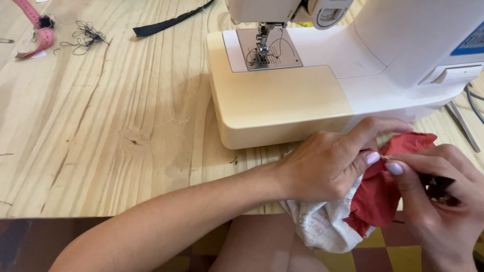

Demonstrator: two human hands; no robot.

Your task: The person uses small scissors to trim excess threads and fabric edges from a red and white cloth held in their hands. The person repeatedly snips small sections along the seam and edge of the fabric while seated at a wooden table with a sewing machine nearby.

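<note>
Pale wooden table (101, 126) carries a white and cream sewing machine (302, 85), with a pink measuring tape (38, 27) and loose dark threads (85, 36) far at the back left. At the near edge, the left hand (327, 166) and the right hand (433, 196) both pinch a red cloth (383, 196) (thumbs almost touching). White lace fabric (322, 226) hangs below it, off the table.

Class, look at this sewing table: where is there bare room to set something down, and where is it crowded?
The widest bare patch of the wooden table lies left of the sewing machine, below the pink tape measure, thread tangle and dark strip. It is crowded at the front right, where the left hand and right hand pinch the red fabric above white fabric.
</note>
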